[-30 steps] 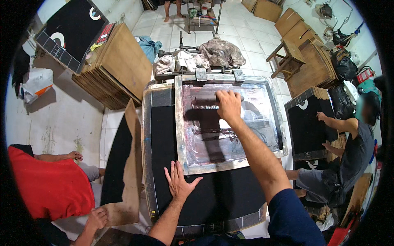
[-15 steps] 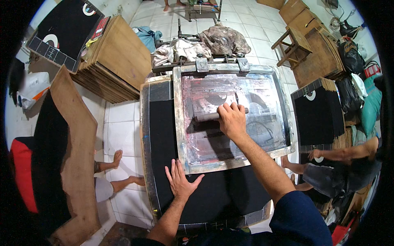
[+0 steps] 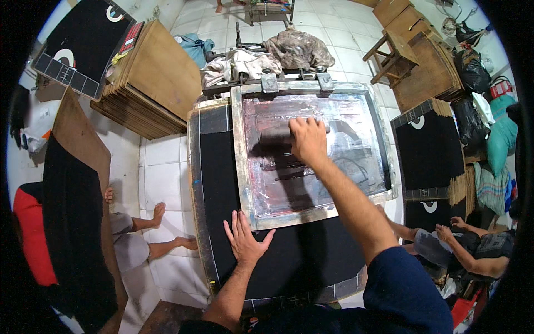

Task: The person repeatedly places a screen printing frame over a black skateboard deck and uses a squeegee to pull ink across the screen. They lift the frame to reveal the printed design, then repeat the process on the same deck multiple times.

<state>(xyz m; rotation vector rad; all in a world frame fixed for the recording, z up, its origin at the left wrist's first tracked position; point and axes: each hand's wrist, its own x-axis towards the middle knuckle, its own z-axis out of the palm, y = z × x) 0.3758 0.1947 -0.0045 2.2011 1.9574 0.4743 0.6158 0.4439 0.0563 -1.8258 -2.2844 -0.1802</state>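
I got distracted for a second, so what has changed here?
The right hand, gripping a dark bar, came nearer the person, then moved away across the framed screen. At left, the board with black cloth swung away from the table. At right, a co-worker's hand drew back from the stack. The left hand stayed by the screen's near corner; the grip held.

The right hand (image 3: 309, 140) covers the middle of the squeegee (image 3: 273, 137); its thumb is out of sight, and shadow muddies the blade. The screen frame (image 3: 240, 167) hides much of the black sheet (image 3: 216, 178) under it. At left, a board (image 3: 87, 135) blocks most of 1 co-worker, whose legs (image 3: 131, 250) show past it. The right co-worker's (image 3: 490, 247) head falls beyond the dark rim. The top edge cuts off a metal rack (image 3: 271, 8).
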